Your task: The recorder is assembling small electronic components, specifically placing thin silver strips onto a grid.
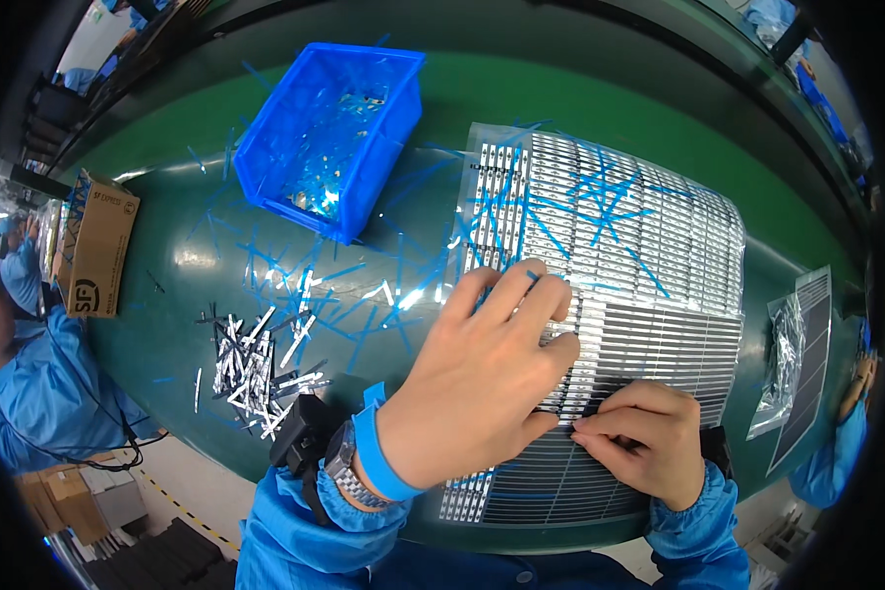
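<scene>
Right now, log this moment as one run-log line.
left hand: flat on strip sheet | right hand: pinching one strip at sheet edge | loose metal strips piled left | blue bin behind

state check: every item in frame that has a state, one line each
left hand: open, flat on the strip sheet
right hand: pinching a strip at the sheet
strip sheet: flat, partly stripped
blue bin: open, nearly empty
cardboard box: closed
metal strips: loose pile

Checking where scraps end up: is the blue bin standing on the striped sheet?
No, the blue bin stands on the green table, left of the sheet.
</scene>
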Demonstrator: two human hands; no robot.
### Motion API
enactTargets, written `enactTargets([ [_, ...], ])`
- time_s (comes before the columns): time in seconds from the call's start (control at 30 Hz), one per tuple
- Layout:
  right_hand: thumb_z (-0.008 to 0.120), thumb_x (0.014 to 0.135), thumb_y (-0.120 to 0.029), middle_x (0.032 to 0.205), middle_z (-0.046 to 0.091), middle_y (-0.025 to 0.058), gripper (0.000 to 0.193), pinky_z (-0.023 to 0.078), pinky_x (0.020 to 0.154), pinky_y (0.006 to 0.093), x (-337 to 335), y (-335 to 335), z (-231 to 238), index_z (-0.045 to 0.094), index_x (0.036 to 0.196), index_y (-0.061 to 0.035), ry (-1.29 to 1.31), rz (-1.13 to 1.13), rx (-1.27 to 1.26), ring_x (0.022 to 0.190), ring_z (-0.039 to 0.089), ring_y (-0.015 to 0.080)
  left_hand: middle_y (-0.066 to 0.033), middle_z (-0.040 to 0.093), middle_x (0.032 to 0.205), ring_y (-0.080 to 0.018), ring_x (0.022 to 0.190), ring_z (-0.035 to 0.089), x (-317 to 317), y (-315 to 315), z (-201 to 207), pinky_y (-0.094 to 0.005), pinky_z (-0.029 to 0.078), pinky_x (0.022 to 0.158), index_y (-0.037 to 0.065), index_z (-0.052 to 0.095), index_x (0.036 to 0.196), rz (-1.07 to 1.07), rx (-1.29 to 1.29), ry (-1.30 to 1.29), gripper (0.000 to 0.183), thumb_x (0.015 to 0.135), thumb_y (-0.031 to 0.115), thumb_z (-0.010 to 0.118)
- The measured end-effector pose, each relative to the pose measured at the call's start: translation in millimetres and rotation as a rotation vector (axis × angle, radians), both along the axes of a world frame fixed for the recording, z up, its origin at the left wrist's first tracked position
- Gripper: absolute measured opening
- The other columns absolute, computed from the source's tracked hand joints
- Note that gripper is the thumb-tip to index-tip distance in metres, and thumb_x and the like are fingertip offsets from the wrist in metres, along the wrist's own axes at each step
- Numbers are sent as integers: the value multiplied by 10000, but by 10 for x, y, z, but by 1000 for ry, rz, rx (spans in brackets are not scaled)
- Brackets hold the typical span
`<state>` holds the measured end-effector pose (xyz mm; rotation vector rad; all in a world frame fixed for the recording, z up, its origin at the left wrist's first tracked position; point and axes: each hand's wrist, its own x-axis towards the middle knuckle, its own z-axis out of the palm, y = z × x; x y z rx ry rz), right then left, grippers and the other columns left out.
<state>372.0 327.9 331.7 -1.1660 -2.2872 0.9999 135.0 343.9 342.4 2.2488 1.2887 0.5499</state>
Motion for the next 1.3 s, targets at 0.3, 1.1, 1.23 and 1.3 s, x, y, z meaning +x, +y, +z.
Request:
enactTargets([
  [0.3,872,762,-95,821,694,60,141,532,539,303,-13,-16,20,789,870,-61,-10,-37,-76,631,652,177,-67,514,1217,-295,1284,471,-6,8,0,-473,377,1004,113,638,860,-7,-1,-7,405,578,193,917],
  [1.1,889,754,-84,801,722,60,157,527,501,246,-39,-27,30,809,886,-52,1,-90,-111,577,661,129,-61,517,1204,-293,1274,464,-24,-7,-53,-457,357,1008,138,607,797,-8,22,-36,361,595,190,902],
  [1.23,884,760,-76,792,716,61,145,524,502,258,-58,-34,49,807,880,-48,-15,-97,-91,568,653,134,-62,518,1206,-291,1274,465,-32,1,-46,-453,356,1011,134,607,790,-5,9,-34,352,603,193,899],
  [1.3,880,763,-72,790,714,61,140,521,501,262,-75,-41,74,805,879,-46,-24,-103,-98,565,649,136,-63,518,1203,-288,1270,467,-32,-3,-53,-450,354,1009,131,604,788,-2,37,-44,347,608,191,894],
])
